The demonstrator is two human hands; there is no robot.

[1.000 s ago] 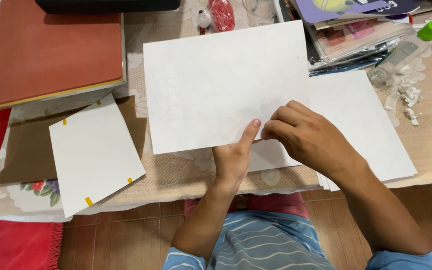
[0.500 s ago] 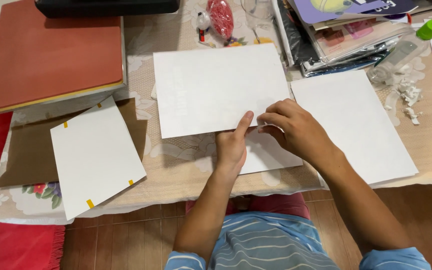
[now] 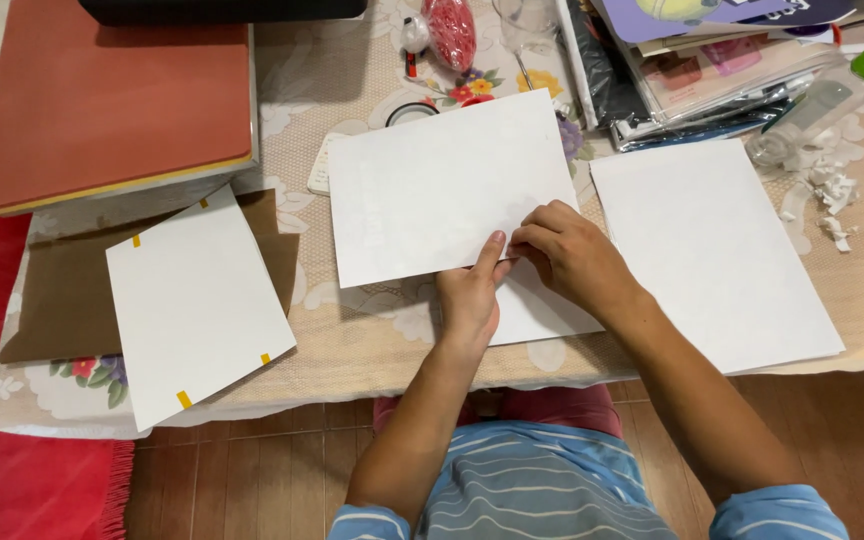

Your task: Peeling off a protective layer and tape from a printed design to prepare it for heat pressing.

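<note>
A red-brown board (image 3: 112, 100), a taped white sheet (image 3: 197, 305) on brown card (image 3: 52, 310), and a green-capped bottle (image 3: 822, 100) lie on the counter (image 3: 352, 350).

Matt white paper sheet (image 3: 442, 190), seemingly smooth

Clear bottle (image 3: 820, 100) with green cap, lying at two o'clock. Red mesh-patterned packet (image 3: 450, 30) at twelve o'clock. No screens visible.
</note>
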